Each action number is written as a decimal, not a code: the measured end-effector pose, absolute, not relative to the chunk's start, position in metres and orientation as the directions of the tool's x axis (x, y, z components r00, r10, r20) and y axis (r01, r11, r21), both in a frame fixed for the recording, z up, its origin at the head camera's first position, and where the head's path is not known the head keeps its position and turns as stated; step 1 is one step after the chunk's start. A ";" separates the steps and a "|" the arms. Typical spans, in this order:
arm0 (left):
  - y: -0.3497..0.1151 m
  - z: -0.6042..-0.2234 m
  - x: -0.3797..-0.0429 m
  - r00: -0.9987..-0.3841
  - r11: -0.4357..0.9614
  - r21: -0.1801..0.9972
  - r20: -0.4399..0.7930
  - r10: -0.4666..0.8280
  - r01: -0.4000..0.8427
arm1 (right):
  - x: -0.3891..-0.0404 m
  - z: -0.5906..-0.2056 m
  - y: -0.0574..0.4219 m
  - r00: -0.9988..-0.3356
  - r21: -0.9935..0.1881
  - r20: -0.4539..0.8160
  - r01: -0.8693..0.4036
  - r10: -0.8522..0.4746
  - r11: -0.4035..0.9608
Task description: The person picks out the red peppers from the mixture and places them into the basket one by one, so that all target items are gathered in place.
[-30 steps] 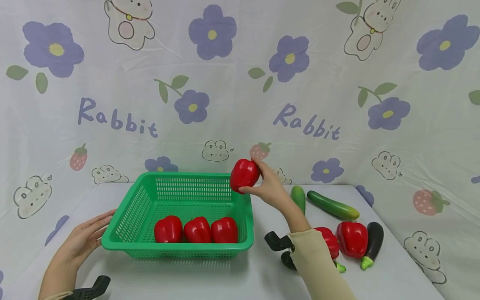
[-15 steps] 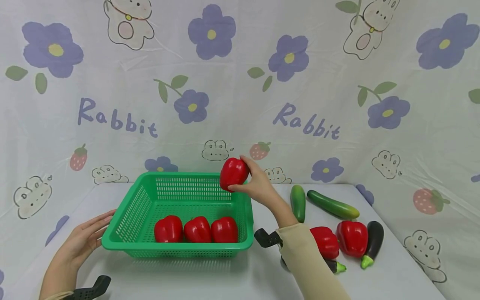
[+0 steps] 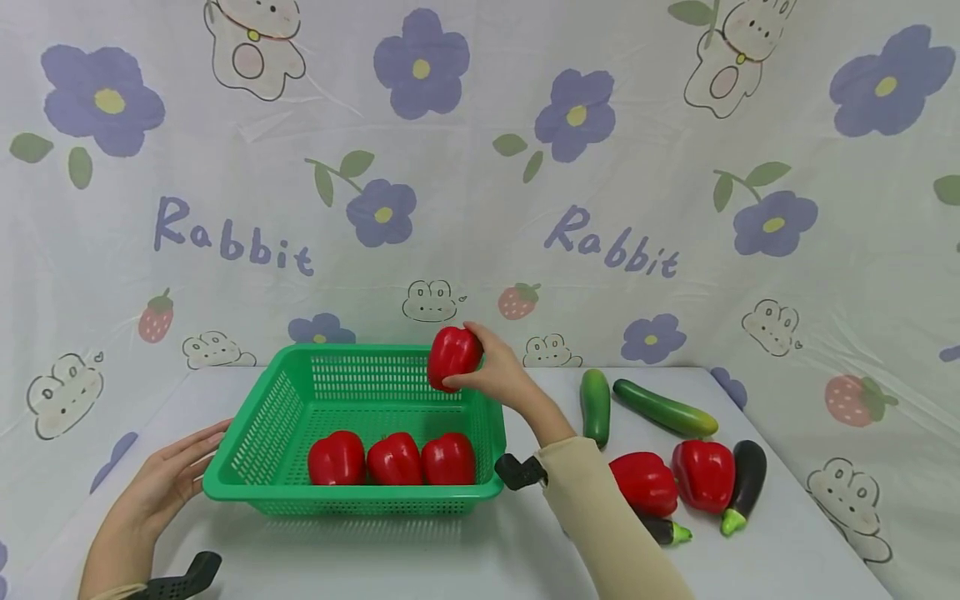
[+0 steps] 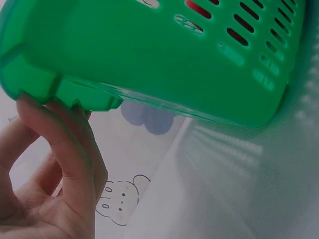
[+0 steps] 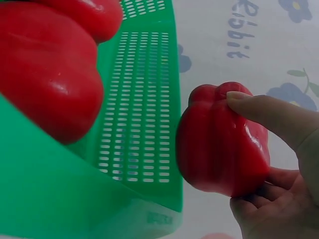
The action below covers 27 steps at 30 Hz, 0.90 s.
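One red bell pepper (image 3: pixel 452 360), pinched in my right fingers (image 3: pixel 480 336), hung by the basket's (image 3: pixel 352 493) far-right corner (left fingers (image 3: pixel 193 442), relaxed, touched its left side).

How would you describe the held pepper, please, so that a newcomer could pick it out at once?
Find the green basket on the white table, then look near its far right corner. There the right hand holds a glossy red pepper. Unlike the three peppers lying in the basket and the two on the table, it is up in the air.
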State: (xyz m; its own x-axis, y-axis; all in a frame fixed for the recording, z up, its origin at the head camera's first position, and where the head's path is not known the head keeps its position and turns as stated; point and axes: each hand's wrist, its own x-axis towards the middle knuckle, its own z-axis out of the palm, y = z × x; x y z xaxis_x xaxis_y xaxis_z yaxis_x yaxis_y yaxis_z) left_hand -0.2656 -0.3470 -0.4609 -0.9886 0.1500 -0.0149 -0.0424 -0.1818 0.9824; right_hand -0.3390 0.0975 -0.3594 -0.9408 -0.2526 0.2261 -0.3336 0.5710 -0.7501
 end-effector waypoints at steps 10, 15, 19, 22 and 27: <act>-0.346 -0.459 -0.265 -0.990 -0.168 0.985 -0.028 0.139 -0.051 | -0.345 -0.368 0.092 -0.951 -0.737 0.144 -0.289 -0.275 0.611; -0.345 -0.459 -0.265 -0.990 -0.172 0.984 -0.028 0.139 -0.052 | -0.348 -0.368 0.090 -0.944 -0.714 0.118 -0.296 -0.308 0.635; -0.345 -0.459 -0.265 -0.989 -0.180 0.982 -0.025 0.144 -0.051 | -0.348 -0.368 0.088 -0.942 -0.700 0.088 -0.289 -0.323 0.653; -0.346 -0.459 -0.265 -0.989 -0.180 0.982 -0.026 0.144 -0.052 | -0.349 -0.368 0.087 -0.941 -0.700 0.068 -0.281 -0.331 0.657; -0.346 -0.460 -0.265 -0.989 -0.174 0.984 -0.023 0.144 -0.049 | -0.353 -0.372 0.086 -0.938 -0.715 0.023 -0.256 -0.345 0.650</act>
State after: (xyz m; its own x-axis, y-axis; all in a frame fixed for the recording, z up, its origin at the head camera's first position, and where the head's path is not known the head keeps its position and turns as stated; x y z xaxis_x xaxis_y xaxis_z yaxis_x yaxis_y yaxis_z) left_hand -0.2647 -0.3463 -0.4601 -0.9893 0.1443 -0.0234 -0.0487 -0.1741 0.9835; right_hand -0.3532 0.0855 -0.3719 -0.9385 -0.3446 0.0231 -0.2562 0.6500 -0.7155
